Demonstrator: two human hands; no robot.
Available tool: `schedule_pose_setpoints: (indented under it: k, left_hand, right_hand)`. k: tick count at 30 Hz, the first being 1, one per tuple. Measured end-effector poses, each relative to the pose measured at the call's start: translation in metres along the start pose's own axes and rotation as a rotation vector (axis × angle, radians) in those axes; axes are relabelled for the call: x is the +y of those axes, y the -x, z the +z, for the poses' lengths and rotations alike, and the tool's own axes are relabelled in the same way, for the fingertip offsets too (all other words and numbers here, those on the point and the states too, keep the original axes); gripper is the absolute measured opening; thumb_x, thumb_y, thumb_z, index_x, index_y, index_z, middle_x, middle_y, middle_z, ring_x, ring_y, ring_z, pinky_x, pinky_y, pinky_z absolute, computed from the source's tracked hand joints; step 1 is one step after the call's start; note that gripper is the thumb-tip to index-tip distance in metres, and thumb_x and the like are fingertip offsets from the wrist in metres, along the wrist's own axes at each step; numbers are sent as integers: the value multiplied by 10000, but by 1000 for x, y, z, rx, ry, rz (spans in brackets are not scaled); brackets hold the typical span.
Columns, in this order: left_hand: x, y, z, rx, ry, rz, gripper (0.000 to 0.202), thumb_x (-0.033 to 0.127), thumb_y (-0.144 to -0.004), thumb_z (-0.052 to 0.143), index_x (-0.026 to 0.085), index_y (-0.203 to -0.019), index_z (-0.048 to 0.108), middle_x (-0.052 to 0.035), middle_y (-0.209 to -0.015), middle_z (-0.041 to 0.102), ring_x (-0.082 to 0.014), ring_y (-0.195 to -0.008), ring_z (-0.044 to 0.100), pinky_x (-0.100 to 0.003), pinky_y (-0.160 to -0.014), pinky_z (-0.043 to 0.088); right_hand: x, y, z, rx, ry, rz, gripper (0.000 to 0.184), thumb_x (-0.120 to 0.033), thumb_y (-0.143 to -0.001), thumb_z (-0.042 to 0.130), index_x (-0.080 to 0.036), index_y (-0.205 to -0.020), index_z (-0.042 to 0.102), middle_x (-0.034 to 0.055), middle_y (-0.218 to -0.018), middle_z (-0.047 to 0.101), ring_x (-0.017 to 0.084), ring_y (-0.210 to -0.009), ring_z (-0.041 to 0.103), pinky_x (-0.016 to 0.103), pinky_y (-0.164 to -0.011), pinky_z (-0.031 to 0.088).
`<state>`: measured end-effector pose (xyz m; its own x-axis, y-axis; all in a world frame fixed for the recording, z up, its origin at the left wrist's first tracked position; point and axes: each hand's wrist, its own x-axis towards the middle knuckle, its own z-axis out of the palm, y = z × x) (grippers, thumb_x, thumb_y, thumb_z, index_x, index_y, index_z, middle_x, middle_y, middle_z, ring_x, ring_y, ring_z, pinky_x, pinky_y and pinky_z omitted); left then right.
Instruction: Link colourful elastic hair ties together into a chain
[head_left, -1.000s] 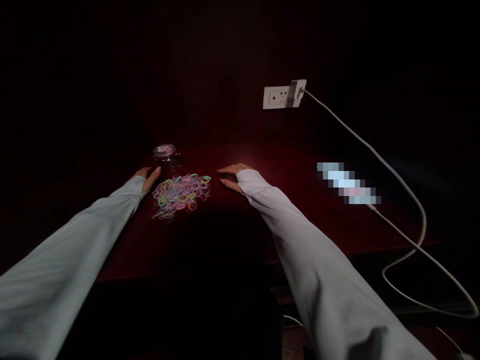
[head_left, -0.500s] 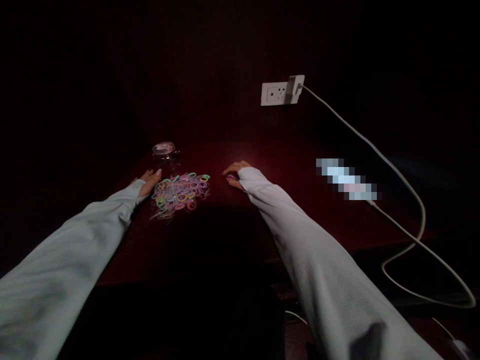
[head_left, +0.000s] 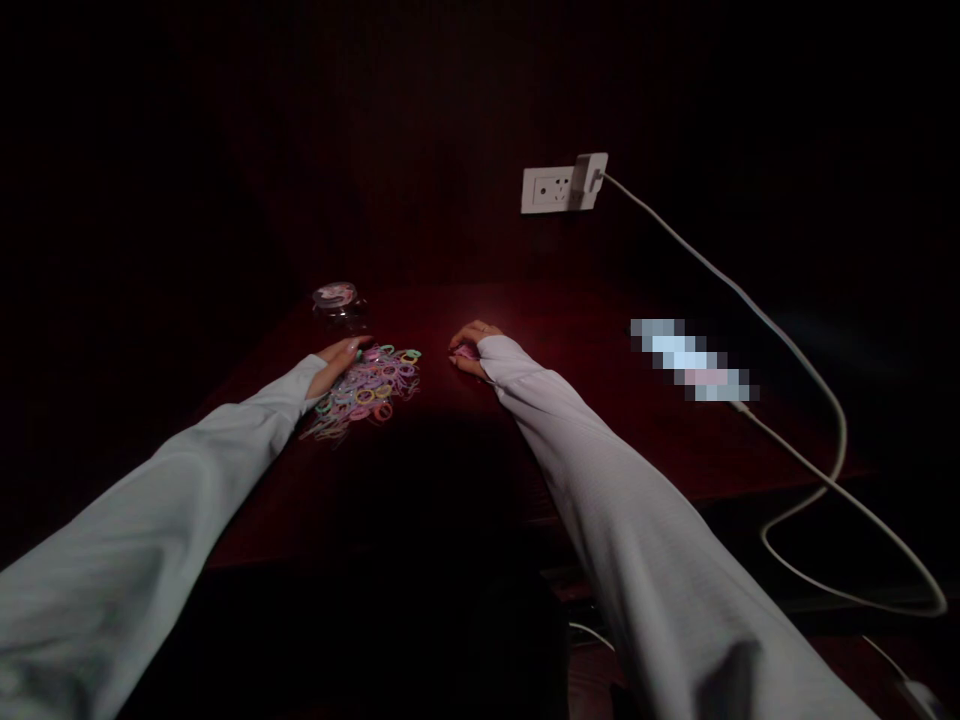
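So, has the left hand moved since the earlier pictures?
Yes: judged against the wall socket, the left hand has moved rightward, to the upper-left part of the colourful bands.

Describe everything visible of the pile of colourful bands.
The pile of colourful bands is a loose, low tangle of thin loops, mostly purple and pink, with green, yellow and orange among them; they look stretchy. It lies on the dark red tabletop, nearer the camera than the jar. The left hand appears to touch its far left side; whether it grips any is unclear.
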<state>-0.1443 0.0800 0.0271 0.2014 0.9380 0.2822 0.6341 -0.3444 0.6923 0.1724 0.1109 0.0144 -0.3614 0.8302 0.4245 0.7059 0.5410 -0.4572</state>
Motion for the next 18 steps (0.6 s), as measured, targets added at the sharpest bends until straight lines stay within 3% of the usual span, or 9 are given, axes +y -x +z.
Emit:
schedule_pose_setpoints:
  k: [4,9,14,18]
  left_hand:
    - [18,2,9,-43,179,-40,1119,1055,-799,495,205,-1491,721,-141,-1500,737,-391,-1428,660,-498,-1297,455]
    - [27,8,6,-76,230,6,1019,1031,-782,562,225,-1354,814,-143,-1457,763,-415,-1383,689,-520,-1276,481]
    - [37,3,4,-110,241,25,1006,1041,-785,515,243,-1302,842,-149,-1407,788,-414,-1355,703,-546,-1257,503]
    - [47,-13,1,-129,175,51,996,1025,-858,367,247,-1217,874,-152,-1412,782,-393,-1382,679,-532,-1280,475]
  right_hand:
    - [2,-2,-1,-21,0,-20,216,-271,-892,752,-217,-1093,811,89,-1167,765,256,-1125,688,386,-1072,491]
    - [-6,3,-15,-42,47,-13,236,-245,-883,711,-239,-1083,838,69,-1151,778,253,-1087,701,385,-1056,523]
    - [-13,9,-27,-53,65,-6,242,-202,-889,669,-232,-1071,826,69,-1141,773,244,-1079,684,371,-1062,521]
    - [-17,11,-28,-62,83,28,201,-239,-919,677,-237,-1060,819,74,-1141,770,253,-1082,658,386,-1052,515]
